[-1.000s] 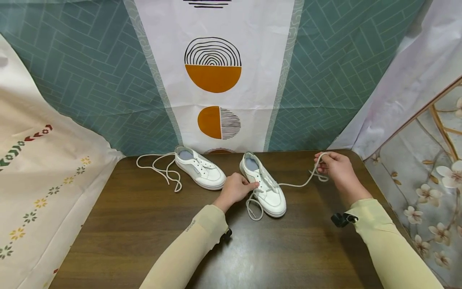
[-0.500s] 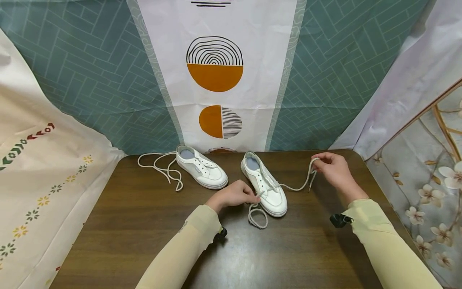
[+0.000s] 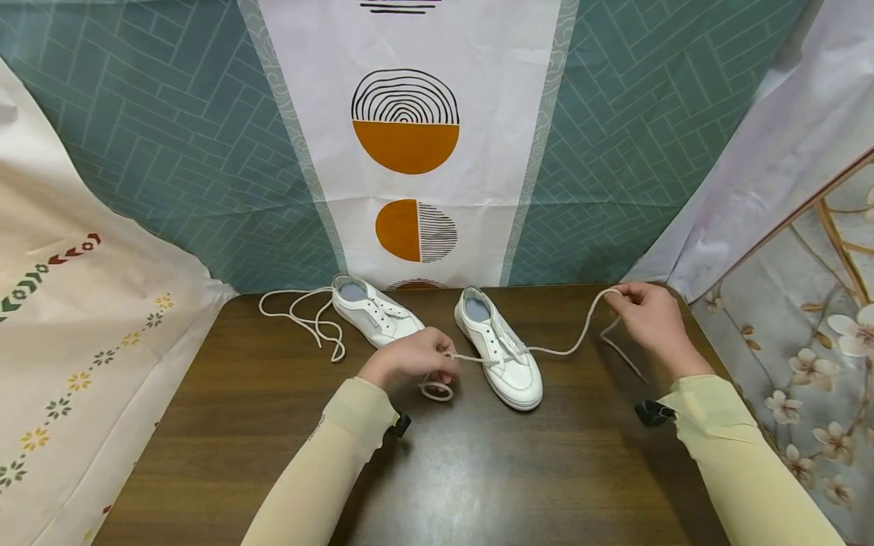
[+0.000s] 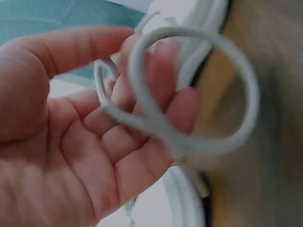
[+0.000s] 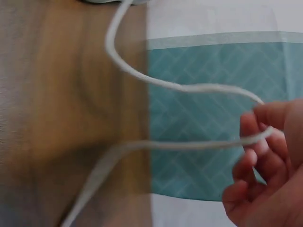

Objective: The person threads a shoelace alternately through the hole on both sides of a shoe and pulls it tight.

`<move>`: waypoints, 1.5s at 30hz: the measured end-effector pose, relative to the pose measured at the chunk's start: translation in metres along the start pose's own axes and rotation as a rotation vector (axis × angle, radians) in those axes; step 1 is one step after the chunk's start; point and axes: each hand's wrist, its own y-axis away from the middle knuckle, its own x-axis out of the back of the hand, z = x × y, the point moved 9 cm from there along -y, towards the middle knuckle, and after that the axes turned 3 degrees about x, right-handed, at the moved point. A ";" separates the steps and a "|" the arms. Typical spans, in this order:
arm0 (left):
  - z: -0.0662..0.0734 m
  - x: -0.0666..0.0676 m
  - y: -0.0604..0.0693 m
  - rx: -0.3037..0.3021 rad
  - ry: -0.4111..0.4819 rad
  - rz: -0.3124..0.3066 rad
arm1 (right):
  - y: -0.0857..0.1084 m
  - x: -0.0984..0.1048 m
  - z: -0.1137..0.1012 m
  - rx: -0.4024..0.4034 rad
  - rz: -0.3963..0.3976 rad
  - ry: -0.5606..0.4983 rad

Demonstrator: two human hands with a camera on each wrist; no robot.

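Both hands' fingers (image 4: 185, 105) (image 5: 248, 125) on shoelace (image 5: 182, 88)

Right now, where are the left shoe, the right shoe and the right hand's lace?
Left shoe (image 3: 369, 319), head view: on its side.
Right shoe (image 3: 501, 347), head view: on its lacing area.
Right lace (image 5: 182, 88), right wrist view: on its upper strand.

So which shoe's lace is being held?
The rightmost shoe: left hand and right hand hold its lace; the lace of the other shoe lies on the table.
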 end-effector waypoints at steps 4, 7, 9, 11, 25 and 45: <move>0.018 0.027 0.007 -0.069 -0.051 0.163 | 0.002 -0.008 -0.024 0.039 -0.225 -0.194; 0.036 0.048 0.014 -0.154 -0.023 0.309 | 0.006 -0.013 -0.049 0.058 -0.333 -0.415; 0.049 0.057 0.019 -0.215 0.008 0.383 | 0.007 -0.014 -0.066 0.095 -0.352 -0.546; 0.061 0.063 0.025 -0.263 0.044 0.432 | 0.008 -0.016 -0.081 0.139 -0.354 -0.635; 0.142 0.056 0.084 -0.640 0.254 0.471 | 0.014 -0.060 -0.083 0.144 -0.440 -0.387; 0.137 0.101 0.121 -1.028 0.551 0.799 | 0.003 -0.022 -0.086 0.104 -0.355 -0.723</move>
